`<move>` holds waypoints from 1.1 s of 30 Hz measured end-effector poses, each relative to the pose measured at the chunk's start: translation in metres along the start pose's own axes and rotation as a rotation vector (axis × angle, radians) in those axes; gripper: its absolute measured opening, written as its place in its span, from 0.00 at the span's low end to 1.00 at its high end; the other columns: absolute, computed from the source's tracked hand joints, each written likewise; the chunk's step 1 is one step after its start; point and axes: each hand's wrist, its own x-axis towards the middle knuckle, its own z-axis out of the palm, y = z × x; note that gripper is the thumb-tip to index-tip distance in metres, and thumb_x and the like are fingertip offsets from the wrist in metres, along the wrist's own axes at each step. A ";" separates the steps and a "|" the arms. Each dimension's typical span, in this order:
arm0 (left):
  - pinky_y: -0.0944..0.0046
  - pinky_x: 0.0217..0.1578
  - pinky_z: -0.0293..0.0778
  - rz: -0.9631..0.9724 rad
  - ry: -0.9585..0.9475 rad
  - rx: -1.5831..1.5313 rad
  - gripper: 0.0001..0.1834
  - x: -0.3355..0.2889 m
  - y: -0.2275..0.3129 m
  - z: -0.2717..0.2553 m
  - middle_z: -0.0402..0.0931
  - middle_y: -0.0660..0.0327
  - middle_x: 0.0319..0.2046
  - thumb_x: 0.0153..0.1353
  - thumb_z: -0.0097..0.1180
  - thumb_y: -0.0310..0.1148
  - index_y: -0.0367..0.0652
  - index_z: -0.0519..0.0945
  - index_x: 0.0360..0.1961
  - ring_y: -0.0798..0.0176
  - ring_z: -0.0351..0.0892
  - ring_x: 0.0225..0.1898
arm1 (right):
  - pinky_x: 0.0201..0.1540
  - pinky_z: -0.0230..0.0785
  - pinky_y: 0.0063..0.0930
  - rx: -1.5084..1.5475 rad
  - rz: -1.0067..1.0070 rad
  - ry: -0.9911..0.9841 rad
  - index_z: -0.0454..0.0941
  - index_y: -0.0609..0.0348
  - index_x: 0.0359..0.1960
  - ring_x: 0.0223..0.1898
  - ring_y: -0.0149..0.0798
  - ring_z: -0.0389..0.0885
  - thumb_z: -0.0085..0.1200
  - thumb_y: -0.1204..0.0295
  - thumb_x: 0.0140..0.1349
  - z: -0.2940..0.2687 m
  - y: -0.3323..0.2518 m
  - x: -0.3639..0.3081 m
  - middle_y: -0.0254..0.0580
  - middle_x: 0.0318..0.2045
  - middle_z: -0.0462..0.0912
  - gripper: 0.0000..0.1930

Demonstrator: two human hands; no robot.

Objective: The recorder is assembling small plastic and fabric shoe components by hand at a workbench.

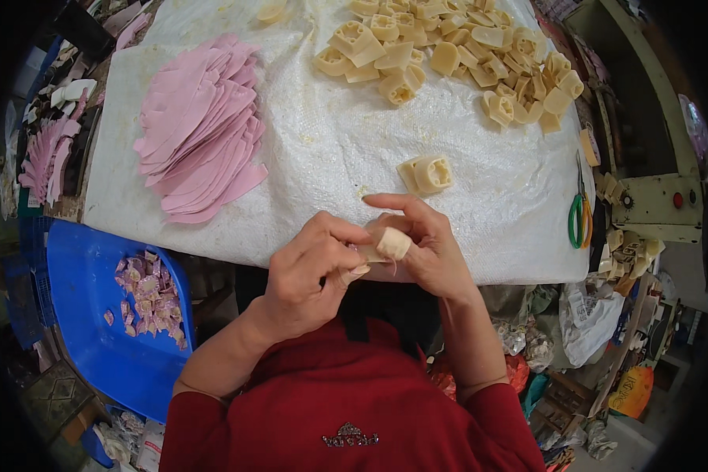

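Pinching a cream block (391, 243) between our closed left hand (311, 271) and right hand (425, 248), we keep a blue tub (86, 330) of pink scraps (149, 295) left of them.

White-covered worktable (330, 157), blue plastic chair (86, 315) (left), cluttered floor (606, 393)

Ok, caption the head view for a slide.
Both hands, left hand and right hand, hold a cream block over the white-covered table.
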 end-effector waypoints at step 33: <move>0.62 0.37 0.68 0.239 0.077 0.243 0.11 0.006 -0.006 0.007 0.74 0.56 0.40 0.39 0.65 0.19 0.41 0.81 0.28 0.55 0.69 0.44 | 0.47 0.69 0.27 0.067 -0.243 -0.004 0.76 0.61 0.47 0.45 0.33 0.77 0.65 0.74 0.49 -0.010 0.007 -0.003 0.40 0.45 0.78 0.21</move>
